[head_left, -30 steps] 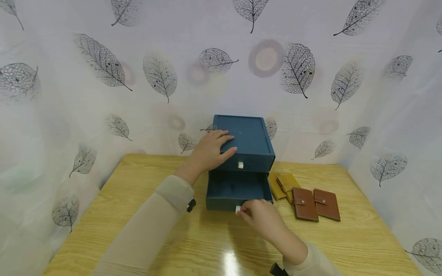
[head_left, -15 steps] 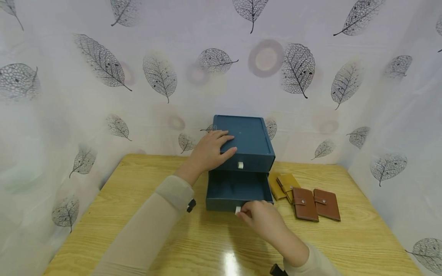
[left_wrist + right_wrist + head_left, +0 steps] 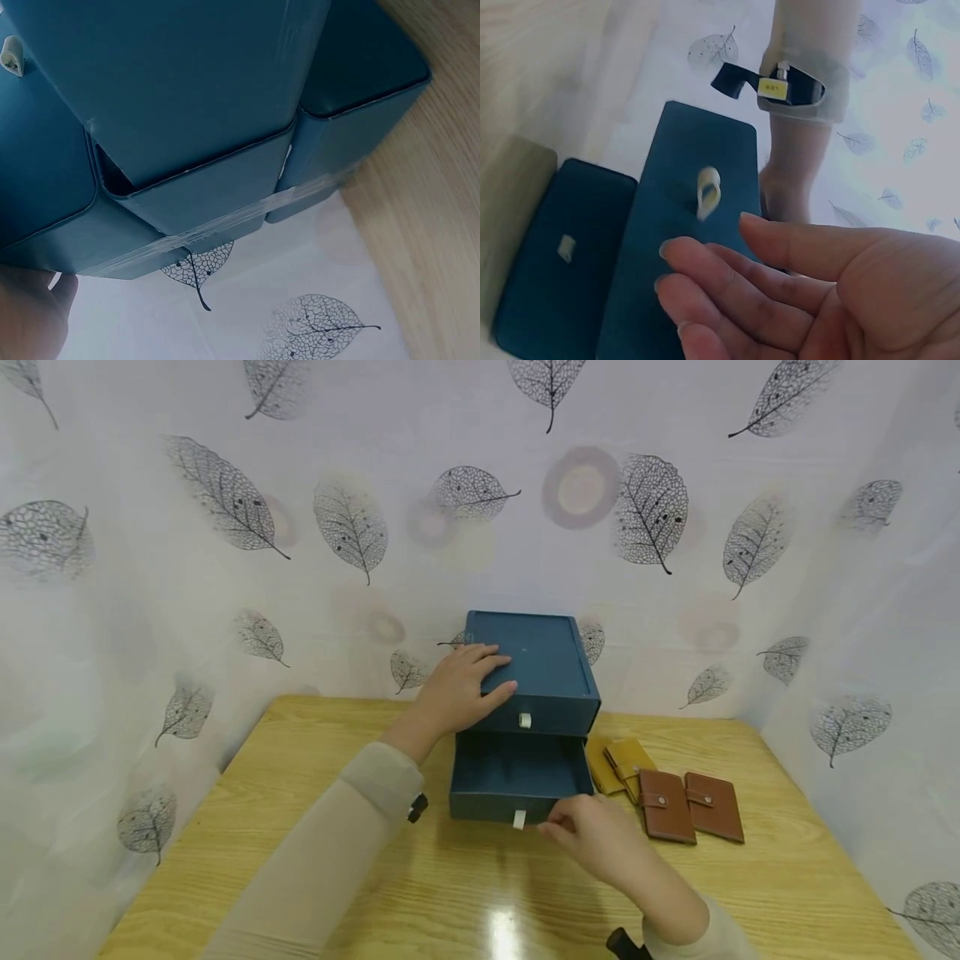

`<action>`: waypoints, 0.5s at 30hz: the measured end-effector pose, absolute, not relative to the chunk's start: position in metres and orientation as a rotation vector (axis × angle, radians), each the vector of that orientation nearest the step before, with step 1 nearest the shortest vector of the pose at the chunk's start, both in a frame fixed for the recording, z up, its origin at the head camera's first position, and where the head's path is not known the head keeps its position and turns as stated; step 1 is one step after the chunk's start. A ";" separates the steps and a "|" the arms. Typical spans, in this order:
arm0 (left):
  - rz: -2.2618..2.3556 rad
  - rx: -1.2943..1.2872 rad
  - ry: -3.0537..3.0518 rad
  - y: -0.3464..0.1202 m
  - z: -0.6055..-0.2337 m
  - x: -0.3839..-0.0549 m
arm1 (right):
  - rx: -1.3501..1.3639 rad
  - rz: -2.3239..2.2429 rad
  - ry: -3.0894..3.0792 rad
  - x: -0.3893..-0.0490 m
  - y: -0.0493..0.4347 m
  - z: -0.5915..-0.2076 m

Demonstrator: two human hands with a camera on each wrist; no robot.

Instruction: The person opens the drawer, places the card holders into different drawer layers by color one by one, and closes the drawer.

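A blue drawer unit stands at the back of the table, its middle drawer pulled out with a bare inside. My left hand rests on the unit's top left edge, fingers spread over the lid. Just right of the drawer's white pull tab is my right hand, fingers loosely curled around nothing. From the right wrist, the tab hangs free beyond the fingertips, and a lower drawer front shows its own tab. The left wrist view shows the pulled-out drawer's side.
Two brown snap wallets lie on the wooden table right of the unit. Closer to it are two yellow wallets, overlapping. A leaf-patterned white curtain encloses the back and sides.
My right hand has let go of the white pull tab and moved a little to the right. The left hand stays on the unit; the drawer remains pulled out.
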State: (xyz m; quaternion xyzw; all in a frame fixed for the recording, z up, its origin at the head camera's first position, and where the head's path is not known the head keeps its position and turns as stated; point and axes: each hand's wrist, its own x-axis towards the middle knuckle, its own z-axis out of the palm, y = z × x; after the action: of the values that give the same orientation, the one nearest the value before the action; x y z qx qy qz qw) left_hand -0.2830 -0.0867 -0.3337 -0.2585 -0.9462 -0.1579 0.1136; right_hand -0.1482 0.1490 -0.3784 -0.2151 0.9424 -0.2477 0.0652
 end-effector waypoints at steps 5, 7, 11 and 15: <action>-0.462 -0.754 -2.783 -0.086 -0.334 -0.283 | -0.615 -0.720 2.835 -0.147 0.164 -0.370; -0.457 -0.753 -2.782 -0.085 -0.334 -0.284 | -0.600 -0.723 2.821 -0.147 0.172 -0.367; -0.452 -0.758 -2.772 -0.085 -0.334 -0.284 | -0.569 -0.727 2.801 -0.146 0.189 -0.360; -0.447 -0.758 -2.774 -0.085 -0.335 -0.284 | -0.522 -0.734 2.786 -0.147 0.207 -0.354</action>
State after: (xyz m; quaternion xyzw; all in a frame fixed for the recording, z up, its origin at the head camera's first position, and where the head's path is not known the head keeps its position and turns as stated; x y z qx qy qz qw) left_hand -0.2842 -0.0846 -0.3349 -0.2586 -0.9468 -0.1527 0.1154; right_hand -0.1472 0.2070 -0.3540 -0.1772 0.9461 -0.2493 0.1068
